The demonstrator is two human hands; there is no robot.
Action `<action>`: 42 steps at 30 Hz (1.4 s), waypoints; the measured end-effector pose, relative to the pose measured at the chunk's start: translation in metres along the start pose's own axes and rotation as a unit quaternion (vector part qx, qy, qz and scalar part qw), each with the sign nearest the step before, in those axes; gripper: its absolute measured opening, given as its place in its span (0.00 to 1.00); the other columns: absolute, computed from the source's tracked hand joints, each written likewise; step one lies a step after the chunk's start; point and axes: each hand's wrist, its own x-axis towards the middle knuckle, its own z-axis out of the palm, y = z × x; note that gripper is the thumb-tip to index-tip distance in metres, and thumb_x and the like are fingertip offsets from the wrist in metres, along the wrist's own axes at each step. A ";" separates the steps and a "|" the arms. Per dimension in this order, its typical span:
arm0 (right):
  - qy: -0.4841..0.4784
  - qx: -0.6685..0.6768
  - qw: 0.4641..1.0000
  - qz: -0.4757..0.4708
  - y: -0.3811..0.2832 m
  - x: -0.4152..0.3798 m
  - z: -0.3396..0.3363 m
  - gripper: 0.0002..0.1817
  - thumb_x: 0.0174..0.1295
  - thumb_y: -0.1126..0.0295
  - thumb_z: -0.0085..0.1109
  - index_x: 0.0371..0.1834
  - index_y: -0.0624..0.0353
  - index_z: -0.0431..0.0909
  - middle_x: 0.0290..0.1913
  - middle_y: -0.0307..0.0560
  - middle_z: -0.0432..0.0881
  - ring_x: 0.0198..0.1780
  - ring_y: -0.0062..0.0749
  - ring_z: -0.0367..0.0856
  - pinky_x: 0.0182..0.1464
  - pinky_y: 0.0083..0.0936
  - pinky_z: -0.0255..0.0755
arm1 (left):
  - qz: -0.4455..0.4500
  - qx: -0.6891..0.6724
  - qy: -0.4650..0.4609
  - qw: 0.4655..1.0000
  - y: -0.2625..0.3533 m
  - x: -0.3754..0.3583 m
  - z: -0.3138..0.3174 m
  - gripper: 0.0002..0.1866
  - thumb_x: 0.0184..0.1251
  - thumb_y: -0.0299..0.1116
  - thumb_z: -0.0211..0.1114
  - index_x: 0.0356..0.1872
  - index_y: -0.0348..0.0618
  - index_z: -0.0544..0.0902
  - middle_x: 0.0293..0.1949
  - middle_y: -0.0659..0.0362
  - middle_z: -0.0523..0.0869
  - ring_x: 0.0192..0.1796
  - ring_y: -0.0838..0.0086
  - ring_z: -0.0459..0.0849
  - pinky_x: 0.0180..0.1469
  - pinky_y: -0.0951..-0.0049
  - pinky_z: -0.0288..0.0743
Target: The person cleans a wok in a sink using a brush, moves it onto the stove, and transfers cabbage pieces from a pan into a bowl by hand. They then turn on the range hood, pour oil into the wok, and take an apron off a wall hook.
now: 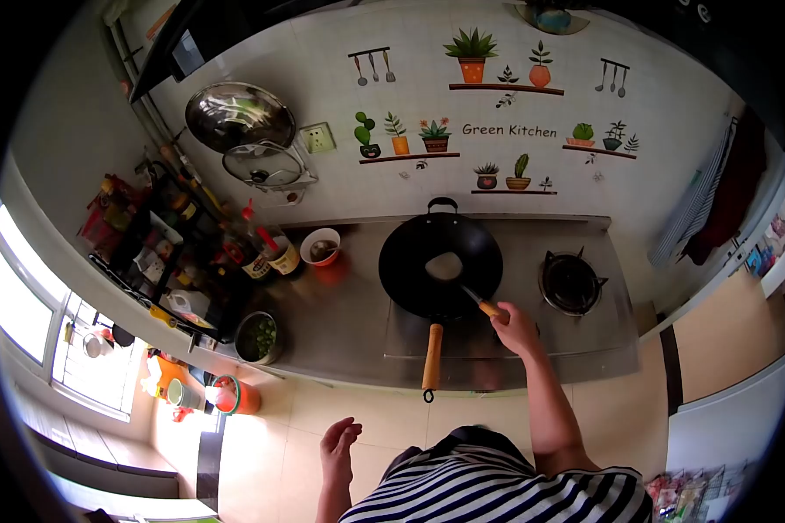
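My right hand (516, 329) is closed around the wooden handle end of a spatula (446, 266). Its broad pale metal head rests inside a black wok (401, 253), which sits on the stove. The wok has a small loop handle at the back and a long wooden handle (433, 356) pointing toward me. No food can be made out in the wok. My left hand (338, 443) hangs in the air before the counter, below and left of the wok. Its fingers are loosely bent and slightly apart, with nothing in them.
A second burner (572, 283) is right of the wok. To the left stand a white and red bowl (321, 247), sauce bottles (251, 258), a pot of greens (257, 337) and a black rack (161, 253). Lids (242, 118) hang on the wall. The steel counter (340, 305) ends before my body.
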 end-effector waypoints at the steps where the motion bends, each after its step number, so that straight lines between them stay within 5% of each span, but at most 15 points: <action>1: 0.002 0.000 1.000 0.005 -0.004 -0.007 -0.002 0.24 0.61 0.59 0.55 0.59 0.58 0.72 0.46 0.56 0.82 0.50 0.48 0.80 0.52 0.36 0.73 | -0.008 0.006 -0.007 1.000 -0.005 0.000 -0.007 0.14 0.65 0.30 0.60 0.49 0.34 0.79 0.39 0.55 0.86 0.44 0.73 0.82 0.48 0.75 0.73; 15: 0.021 0.244 0.970 -0.012 -0.029 -0.069 -0.018 0.21 0.61 0.61 0.61 0.50 0.67 0.78 0.28 0.43 0.82 0.24 0.21 0.81 0.26 0.16 0.75 | -0.010 0.013 -0.055 0.998 0.004 0.003 -0.022 0.13 0.66 0.28 0.59 0.49 0.34 0.79 0.38 0.55 0.86 0.43 0.74 0.82 0.48 0.76 0.73; 24: 0.074 0.365 0.928 0.034 -0.017 -0.068 -0.019 0.17 0.64 0.63 0.58 0.46 0.67 0.79 0.25 0.40 0.81 0.27 0.23 0.84 0.25 0.16 0.75 | -0.002 0.011 -0.066 0.998 -0.007 -0.003 -0.025 0.13 0.66 0.28 0.59 0.49 0.33 0.79 0.38 0.54 0.86 0.43 0.74 0.81 0.48 0.76 0.72; 42: 0.087 0.328 0.941 -0.007 -0.022 -0.061 -0.019 0.15 0.64 0.63 0.58 0.45 0.66 0.80 0.26 0.39 0.82 0.30 0.22 0.85 0.26 0.15 0.75 | 0.003 0.017 -0.048 0.999 -0.003 -0.008 -0.018 0.13 0.66 0.29 0.60 0.49 0.34 0.79 0.39 0.55 0.86 0.44 0.73 0.82 0.48 0.76 0.72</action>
